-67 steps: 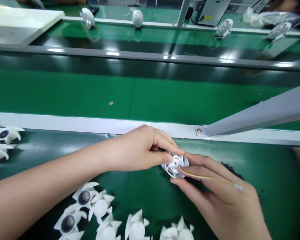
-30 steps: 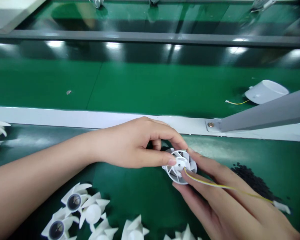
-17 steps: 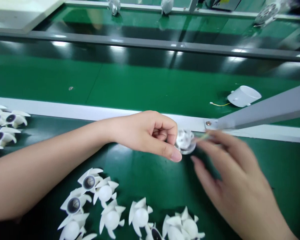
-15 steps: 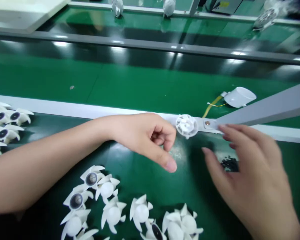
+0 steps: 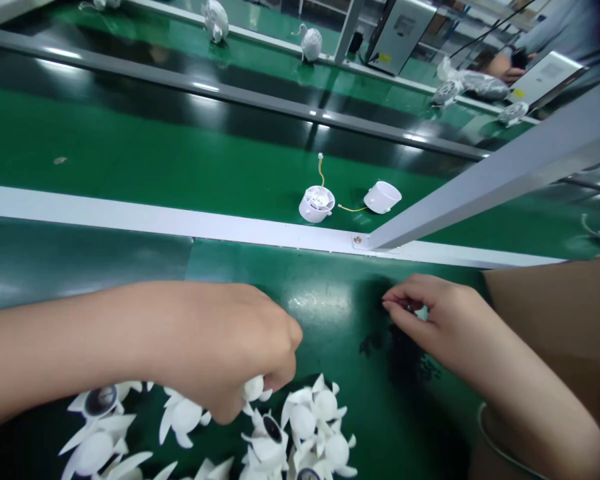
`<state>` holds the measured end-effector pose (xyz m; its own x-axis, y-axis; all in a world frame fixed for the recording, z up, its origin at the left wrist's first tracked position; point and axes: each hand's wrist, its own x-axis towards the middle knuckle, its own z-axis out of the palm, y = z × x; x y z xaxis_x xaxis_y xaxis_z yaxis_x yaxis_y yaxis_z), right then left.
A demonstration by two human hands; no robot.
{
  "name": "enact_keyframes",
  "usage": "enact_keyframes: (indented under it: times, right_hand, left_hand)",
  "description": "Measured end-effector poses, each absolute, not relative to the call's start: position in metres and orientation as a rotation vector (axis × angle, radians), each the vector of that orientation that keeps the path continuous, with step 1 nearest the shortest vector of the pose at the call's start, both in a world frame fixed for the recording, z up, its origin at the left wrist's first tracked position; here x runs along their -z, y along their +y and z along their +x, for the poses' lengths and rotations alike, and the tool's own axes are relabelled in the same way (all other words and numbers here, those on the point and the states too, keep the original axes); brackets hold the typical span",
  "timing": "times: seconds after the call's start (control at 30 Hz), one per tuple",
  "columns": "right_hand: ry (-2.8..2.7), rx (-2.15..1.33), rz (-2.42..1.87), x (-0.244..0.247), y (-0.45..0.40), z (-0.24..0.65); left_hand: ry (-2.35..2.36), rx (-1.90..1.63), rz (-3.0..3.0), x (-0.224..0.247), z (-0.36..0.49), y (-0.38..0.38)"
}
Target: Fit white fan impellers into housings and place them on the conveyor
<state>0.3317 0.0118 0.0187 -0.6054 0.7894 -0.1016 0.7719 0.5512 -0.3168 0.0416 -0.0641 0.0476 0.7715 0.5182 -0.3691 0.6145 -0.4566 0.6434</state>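
Observation:
My left hand (image 5: 250,340) reaches down over the loose white fan wheels, its fingers curled closed around one fan wheel (image 5: 253,389) that shows partly below them. To the right, my right hand (image 5: 425,308) hovers low over the green worktop with thumb and forefinger pinched together. Whatever is between those fingertips is too small to make out. Small black pieces (image 5: 373,343) lie scattered beneath and beside that hand. More fan wheels (image 5: 303,420) lie close together in front of me, some hub up, some showing a dark round core.
Beyond the white rail (image 5: 260,230), a round white fan housing (image 5: 317,204) and a second housing (image 5: 383,197), both with yellow wires, rest on the green belt. A grey post (image 5: 480,180) slants up at right, near a cardboard box (image 5: 555,313). Another person's hand (image 5: 517,73) shows far right.
My left hand has drawn back from the rail and closed over the fan wheels. The right hand has gone from spread to pinched, above the black pieces. The view has shifted right.

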Motion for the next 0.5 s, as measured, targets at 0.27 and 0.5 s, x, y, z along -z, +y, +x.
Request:
enact_keyframes:
  times: [0.27, 0.5]
  right_hand:
    - [-2.837, -0.399, -1.267, -0.020, 0.005, 0.324]
    - [-2.964, -0.085, -1.144, -0.017, -0.001, 0.319]
  left_hand:
    - [0.786, -0.258, 2.203, -0.024, 0.028, -0.033]
    - [1.107, -0.626, 2.686, -0.003, 0.027, -0.025]
